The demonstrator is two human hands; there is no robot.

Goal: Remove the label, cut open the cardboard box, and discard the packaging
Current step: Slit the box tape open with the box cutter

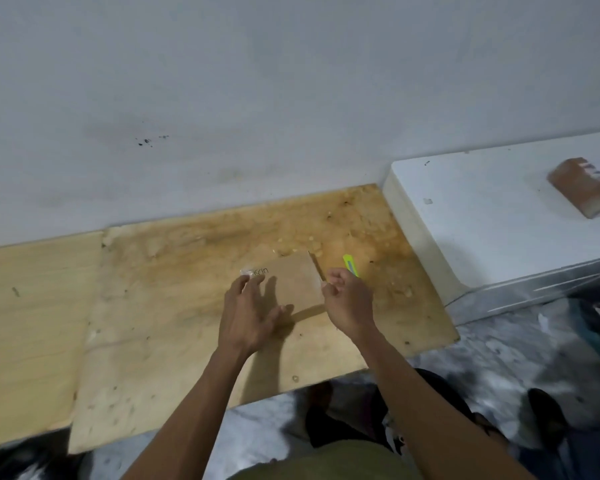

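A small flat brown cardboard box (297, 284) lies on the wooden table (174, 271), with handwriting and a scrap of clear tape or label (248, 271) at its far left corner. My left hand (248, 313) rests on the box's left side, fingers spread, fingertips by the tape scrap. At the box's right edge, my right hand (349, 303) has its fingers curled, pinching at that edge; whether it holds anything I cannot tell. A yellow-green utility knife (350, 266) lies on the table just beyond my right hand.
A white wall rises right behind the table. A white raised block (482, 209) stands to the right, with another brown taped box (586, 188) on it. The table's front edge runs near my body, and the grey floor shows below.
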